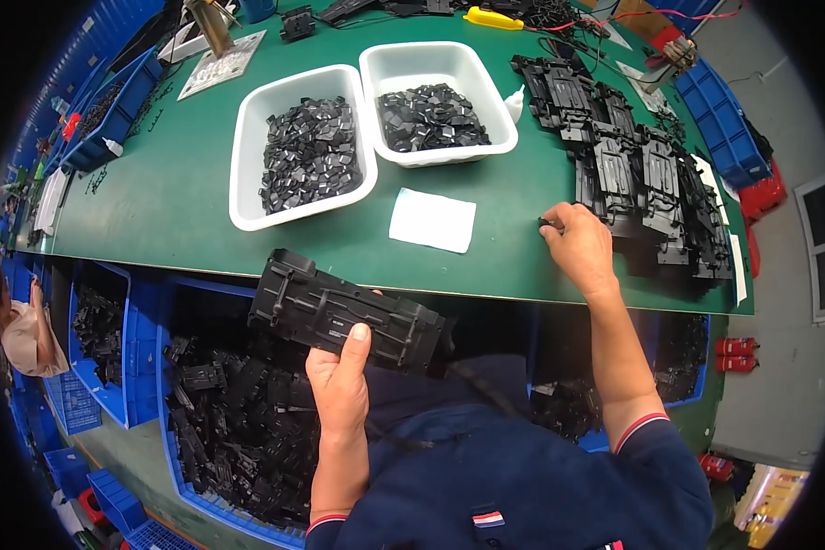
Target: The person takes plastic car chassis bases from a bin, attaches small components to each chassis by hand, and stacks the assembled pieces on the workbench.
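My left hand [341,374] grips a long black plastic housing [344,313] with moulded ribs, its thumb pressed on the upper face. The housing is held tilted in front of the table's near edge. Over the right part of the green table, my right hand [579,246] pinches a small black piece [548,223] between thumb and fingertips; its exact shape is mostly hidden. Just beyond and to the right of that hand lie several stacked black plastic housings [614,174] of a similar kind. A white sheet [433,220] lies flat between my hands.
Two white tubs [238,197] [501,137] of small black parts stand on the green table [192,220]. A white squeeze bottle [514,104] is beside the right tub. Below the edge, a blue crate [179,458] holds many black parts. Another person [32,335] is at far left.
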Available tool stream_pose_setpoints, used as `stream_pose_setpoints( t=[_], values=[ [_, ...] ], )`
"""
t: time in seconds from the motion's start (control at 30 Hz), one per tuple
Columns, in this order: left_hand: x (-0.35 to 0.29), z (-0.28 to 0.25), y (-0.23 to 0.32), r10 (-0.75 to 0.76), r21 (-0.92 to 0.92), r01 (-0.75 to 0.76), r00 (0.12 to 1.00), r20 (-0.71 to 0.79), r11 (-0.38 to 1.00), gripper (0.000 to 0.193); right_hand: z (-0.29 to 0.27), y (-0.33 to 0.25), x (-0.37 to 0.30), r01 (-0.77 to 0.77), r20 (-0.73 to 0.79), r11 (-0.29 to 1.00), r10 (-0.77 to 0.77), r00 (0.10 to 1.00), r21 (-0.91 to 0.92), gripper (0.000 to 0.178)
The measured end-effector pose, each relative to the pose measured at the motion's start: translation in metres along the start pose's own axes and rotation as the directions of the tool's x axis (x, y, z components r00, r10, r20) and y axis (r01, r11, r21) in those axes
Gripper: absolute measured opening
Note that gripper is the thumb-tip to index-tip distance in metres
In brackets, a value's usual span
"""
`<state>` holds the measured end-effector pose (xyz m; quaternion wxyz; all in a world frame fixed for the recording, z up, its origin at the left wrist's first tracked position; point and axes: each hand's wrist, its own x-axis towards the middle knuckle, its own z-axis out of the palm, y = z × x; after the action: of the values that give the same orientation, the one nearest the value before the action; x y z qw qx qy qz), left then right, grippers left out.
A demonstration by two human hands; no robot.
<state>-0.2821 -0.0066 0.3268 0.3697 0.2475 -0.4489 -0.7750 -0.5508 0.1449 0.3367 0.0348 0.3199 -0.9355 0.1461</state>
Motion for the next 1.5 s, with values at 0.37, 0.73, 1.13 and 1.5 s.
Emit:
stream_pose_setpoints(
  t=[0.37, 0.73, 1.13, 1.5],
  values=[
    [0.009, 0.019, -0.012, -0.161, -0.095, 0.178, 0.973, 0.165, 0.979, 0.029, 0.000, -0.046, -0.008, -0.246, 0.262, 0.159, -0.091, 0.961, 0.956, 0.016],
    [0.028, 0.021, -0.032, -0.273, -0.236, 0.316, 0.941, 0.199, 0.919, 0.038, 0.021, -0.079, 0.005, -0.337, 0.367, 0.240, -0.090, 0.926, 0.910, 0.015],
    [0.038, 0.024, -0.044, -0.283, -0.312, 0.345, 0.932, 0.227, 0.885, 0.025, 0.030, -0.089, 0.025, -0.122, 0.226, 0.606, -0.098, 0.969, 0.786, 0.013],
    [0.036, 0.024, -0.050, -0.324, -0.286, 0.384, 0.916, 0.236, 0.878, 0.024, 0.039, -0.094, 0.043, -0.140, 0.240, 0.655, -0.066, 0.969, 0.743, 0.017]
  ],
)
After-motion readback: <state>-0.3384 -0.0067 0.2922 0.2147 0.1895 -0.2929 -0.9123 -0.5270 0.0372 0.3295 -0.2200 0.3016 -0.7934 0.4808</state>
